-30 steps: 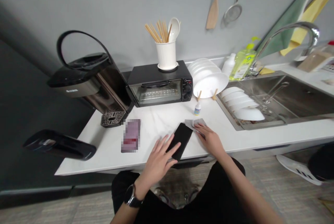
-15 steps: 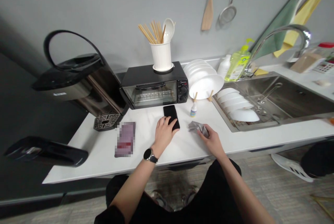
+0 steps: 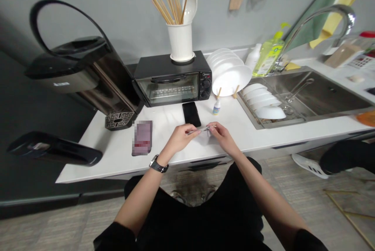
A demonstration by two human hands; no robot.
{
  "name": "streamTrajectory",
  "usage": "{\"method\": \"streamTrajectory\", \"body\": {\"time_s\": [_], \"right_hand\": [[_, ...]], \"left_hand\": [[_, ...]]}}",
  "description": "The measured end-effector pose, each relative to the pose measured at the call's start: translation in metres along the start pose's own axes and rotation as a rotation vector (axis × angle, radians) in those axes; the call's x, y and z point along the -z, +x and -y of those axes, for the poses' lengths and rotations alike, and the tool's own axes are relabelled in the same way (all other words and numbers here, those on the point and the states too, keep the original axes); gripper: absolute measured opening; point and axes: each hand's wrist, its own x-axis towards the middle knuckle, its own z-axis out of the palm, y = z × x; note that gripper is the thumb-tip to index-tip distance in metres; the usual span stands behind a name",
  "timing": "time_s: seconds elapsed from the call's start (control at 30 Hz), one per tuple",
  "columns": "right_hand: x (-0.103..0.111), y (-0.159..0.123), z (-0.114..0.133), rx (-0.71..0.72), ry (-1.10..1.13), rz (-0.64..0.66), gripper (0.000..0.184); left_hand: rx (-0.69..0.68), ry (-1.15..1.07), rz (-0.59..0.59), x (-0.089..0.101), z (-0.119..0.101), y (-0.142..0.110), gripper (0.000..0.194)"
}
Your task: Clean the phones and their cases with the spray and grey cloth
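Head view, looking down on a white stone counter (image 3: 96, 163). In hand at this moment: close two-handed work on a thin silvery strip (image 3: 199, 129), held up off the counter in front of the black toaster oven (image 3: 166, 87). Left hand (image 3: 181, 137), wrist wearing a black watch (image 3: 158, 164), curled and closed in a fingertip pinch on the strip's near end. Right hand (image 3: 224, 137) likewise closed, fingertips gathered on the far end, with a small pale scrap, perhaps cloth or film, just under them; too small to tell which. Neither hand released, neither clenched into a fist. Whether one piece or two between the fingers: impossible to tell.

Just in front of the toaster oven, a black smartphone (image 3: 191, 114) flat on the counter, apart from both hands, and beside it to the right a small dropper bottle (image 3: 216, 107) with a blue cap.

On top of the toaster oven, a white ceramic utensil crock (image 3: 181, 42) holding wooden chopsticks (image 3: 166, 11) and a white ladle (image 3: 190, 5). To the right of the toaster oven, white plates (image 3: 230, 77) propped on wooden pegs, then a stainless steel sink (image 3: 331, 91) with white bowls (image 3: 259, 102) stacked along its near edge. Left of the toaster oven, a black-and-steel water boiler (image 3: 73, 63); in front of that, a pixelated flat packet (image 3: 142, 137).
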Motion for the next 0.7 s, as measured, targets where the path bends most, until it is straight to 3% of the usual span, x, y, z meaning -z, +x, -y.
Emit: {"method": "streamTrajectory", "body": {"time_s": [0.17, 0.27, 0.37, 0.7], "right_hand": [[-0.019, -0.005, 0.002, 0.049, -0.027, 0.006, 0.045], [-0.021, -0.006, 0.004, 0.014, 0.025, 0.049, 0.037], [-0.020, -0.007, 0.003, -0.008, 0.056, 0.087, 0.040], [-0.019, -0.006, 0.009, 0.020, -0.009, -0.064, 0.035]], "left_hand": [[0.050, -0.020, -0.031, 0.009, -0.002, -0.016, 0.035], [0.071, -0.084, -0.065, 0.015, -0.001, -0.024, 0.031], [0.061, -0.046, -0.092, 0.023, -0.002, -0.031, 0.029], [0.091, 0.010, -0.129, 0.033, -0.006, -0.039, 0.034]]}}
